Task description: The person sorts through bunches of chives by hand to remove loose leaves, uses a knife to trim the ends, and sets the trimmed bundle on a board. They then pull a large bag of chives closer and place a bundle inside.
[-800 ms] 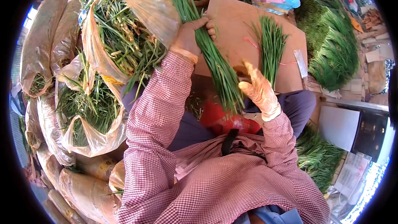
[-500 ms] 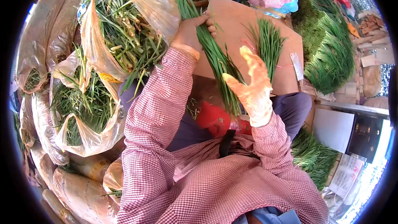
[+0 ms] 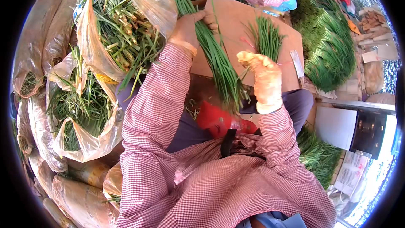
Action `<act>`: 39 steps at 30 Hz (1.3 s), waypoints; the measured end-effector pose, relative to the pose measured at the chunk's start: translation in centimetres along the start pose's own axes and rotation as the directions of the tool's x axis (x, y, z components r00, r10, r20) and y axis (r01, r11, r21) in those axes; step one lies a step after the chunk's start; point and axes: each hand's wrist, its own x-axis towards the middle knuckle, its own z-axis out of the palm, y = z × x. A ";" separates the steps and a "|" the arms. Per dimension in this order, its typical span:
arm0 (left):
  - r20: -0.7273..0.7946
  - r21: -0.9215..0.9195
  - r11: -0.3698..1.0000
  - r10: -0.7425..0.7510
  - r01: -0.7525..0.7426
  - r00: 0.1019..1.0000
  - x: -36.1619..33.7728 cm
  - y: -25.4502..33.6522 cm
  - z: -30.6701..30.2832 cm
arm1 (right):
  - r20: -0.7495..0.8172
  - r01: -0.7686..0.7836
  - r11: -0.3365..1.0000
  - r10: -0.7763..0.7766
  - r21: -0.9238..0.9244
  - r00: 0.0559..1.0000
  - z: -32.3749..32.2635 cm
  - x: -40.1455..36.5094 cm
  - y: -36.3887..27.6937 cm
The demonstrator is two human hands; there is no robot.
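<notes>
The left hand [image 3: 190,27] is clenched round the long bundle of green chives [image 3: 219,65] near its far end. The bundle slants across the brown flat board [image 3: 236,21], near tips over the lap. The gloved right hand [image 3: 262,76] curls beside the stalks, grasp unclear.

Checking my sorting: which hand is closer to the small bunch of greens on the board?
Right. The right hand is just beside the small bunch, at its near end; the left hand grips the long bundle farther left.

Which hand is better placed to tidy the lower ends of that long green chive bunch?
Probably right: the pale-gloved right hand sits beside those ends, while the left hand grips the long green chive bunch higher up.
</notes>
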 end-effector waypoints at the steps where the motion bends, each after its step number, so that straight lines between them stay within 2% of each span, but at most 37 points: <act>1: -0.035 0.053 0.998 0.034 -0.032 0.999 -0.5 0.1 0.5 | 0.027 -0.062 0.965 0.057 0.253 0.998 -0.5 0.1 -0.4; 2: -0.066 0.107 0.993 0.066 -0.058 0.996 -1.3 0.0 0.9 | -0.048 -0.185 0.897 0.223 0.402 0.974 -1.0 -0.3 -1.0; 5: -0.110 0.224 0.969 0.131 -0.104 0.985 -1.2 -0.4 1.0 | 0.217 -0.304 0.810 0.222 0.502 0.951 -4.1 -0.2 -0.3; 6: -0.116 0.285 0.952 0.146 -0.108 0.982 -1.5 -0.1 1.1 | 0.264 -0.380 0.724 0.275 0.576 0.925 -3.8 -0.2 -0.9; 7: -0.123 0.348 0.931 0.165 -0.114 0.978 -1.6 0.1 1.2 | 0.363 -0.419 0.682 0.234 0.599 0.902 -4.0 -0.3 -1.2; 9: -0.137 0.259 0.959 0.158 -0.118 0.978 -1.7 0.1 1.3 | 0.541 -0.508 0.592 0.139 0.626 0.829 -4.9 -0.8 -1.6; 10: -0.127 0.242 0.961 0.167 -0.133 0.978 -1.3 0.4 1.1 | 0.490 -0.428 0.716 0.138 0.552 0.861 -5.3 -1.6 -2.0; 11: -0.114 0.223 0.963 0.179 -0.151 0.977 -0.7 0.7 1.1 | 0.495 -0.413 0.754 0.135 0.511 0.858 -6.0 -2.2 -2.3; 13: -0.117 0.187 0.971 0.173 -0.150 0.978 0.0 1.3 0.9 | 0.473 -0.443 0.823 0.251 0.355 0.845 -8.7 -3.7 -2.5; 14: -0.092 0.155 0.977 0.164 -0.148 0.982 0.1 1.6 0.6 | 0.369 -0.460 0.834 0.342 0.305 0.864 -10.0 -4.7 -2.5; 15: -0.067 0.126 0.981 0.155 -0.145 0.986 0.2 1.8 0.5 | 0.341 -0.465 0.841 0.366 0.277 0.866 -11.4 -5.5 -1.9; 17: -0.096 0.085 0.986 0.148 -0.140 0.984 0.2 1.7 1.2 | 0.127 -0.509 0.849 0.494 0.145 0.860 -12.3 -6.4 -0.2; 18: -0.088 0.065 0.989 0.140 -0.134 0.986 0.3 1.9 1.2 | 0.073 -0.527 0.844 0.522 0.104 0.850 -12.5 -6.6 1.3; 19: -0.079 0.044 0.991 0.133 -0.130 0.988 0.6 2.0 1.2 | 0.063 -0.604 0.795 0.607 -0.056 0.792 -12.3 -6.5 2.3; 21: -0.048 0.015 0.992 0.123 -0.123 0.991 0.8 2.1 0.9 | 0.037 -0.620 0.694 0.676 -0.366 0.736 -10.5 -6.8 4.6; 22: -0.025 0.012 0.992 0.126 -0.125 0.992 0.9 2.1 0.8 | 0.252 -0.117 0.705 0.397 -0.700 0.883 -10.5 -6.4 6.9; 24: 0.016 0.014 0.993 0.119 -0.120 0.993 1.5 2.3 0.0 | 0.409 0.252 0.517 0.214 -0.818 0.887 -10.2 -5.4 9.8; 26: 0.044 -0.002 0.992 0.127 -0.127 0.991 1.3 2.2 -0.1 | 0.520 0.421 0.439 0.131 -0.794 0.844 -10.2 -4.6 11.5; 28: 0.076 -0.029 0.989 0.148 -0.146 0.986 1.6 2.0 -0.2 | 0.704 0.698 0.187 -0.043 -0.692 0.709 -10.2 -4.1 12.1; 31: 0.124 -0.075 0.981 0.185 -0.177 0.975 2.2 1.6 -0.7 | 0.782 0.760 0.218 0.031 -0.613 0.622 -10.6 -3.9 11.5; 32: 0.144 -0.078 0.981 0.190 -0.180 0.971 2.3 1.6 -0.8 | 0.815 0.799 0.185 0.011 -0.572 0.580 -10.9 -3.9 10.9; 33: 0.157 -0.082 0.979 0.198 -0.187 0.968 2.2 1.6 -1.1 | 0.816 0.794 0.246 -0.016 -0.557 0.577 -10.4 -4.1 9.5; 35: 0.134 -0.095 0.981 0.183 -0.171 0.974 1.8 1.3 -0.9 | 0.764 0.646 0.565 -0.041 -0.513 0.643 -8.7 -4.5 6.2; 36: 0.146 -0.106 0.980 0.182 -0.167 0.972 2.0 1.3 -0.9 | 0.723 0.504 0.736 -0.028 -0.452 0.690 -7.8 -4.7 5.4; 38: 0.166 -0.121 0.979 0.183 -0.164 0.969 2.2 1.1 -0.9 | 0.690 0.206 0.918 0.093 -0.338 0.717 -7.4 -4.6 5.9; 39: 0.153 -0.112 0.978 0.191 -0.175 0.970 2.1 1.1 -0.8 | 0.651 -0.103 0.990 0.138 -0.092 0.746 -6.2 -5.1 5.3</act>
